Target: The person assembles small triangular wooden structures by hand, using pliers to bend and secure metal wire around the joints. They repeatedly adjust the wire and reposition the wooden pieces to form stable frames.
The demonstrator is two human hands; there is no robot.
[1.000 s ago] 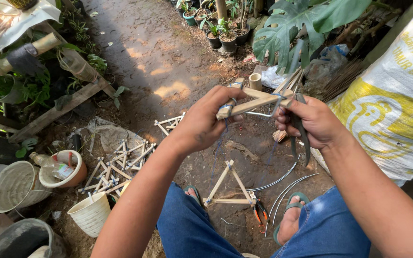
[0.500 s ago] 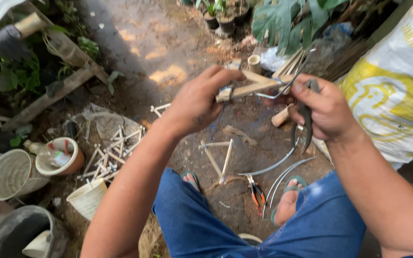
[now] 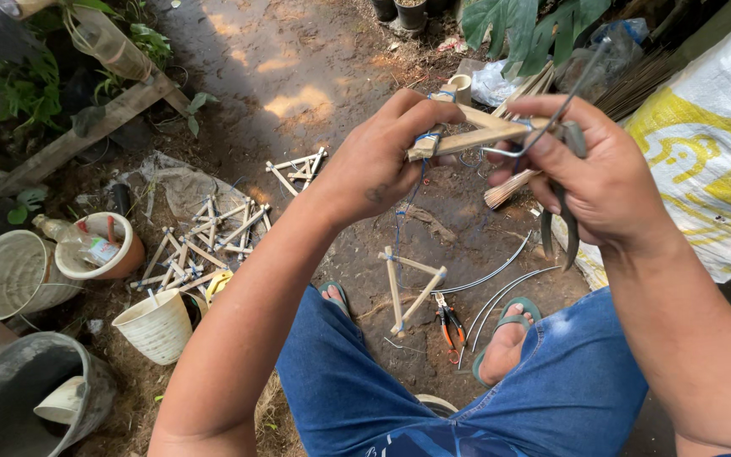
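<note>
Left hand (image 3: pixel 382 165) grips bamboo frame (image 3: pixel 467 135); right hand (image 3: pixel 607 182) holds pliers (image 3: pixel 564 203).

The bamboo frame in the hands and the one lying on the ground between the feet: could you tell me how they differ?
The held bamboo frame is up in the air, gripped by the left hand; the ground frame lies flat on the soil. The right hand works on the held one with pliers; nothing touches the ground one. Both are pale sticks bound with blue ties.

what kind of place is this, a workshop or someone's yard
Most likely a backyard or garden work spot: bare dirt ground, potted plants and big leaves behind, and a pile of bamboo stick frames lying on the soil.
</note>
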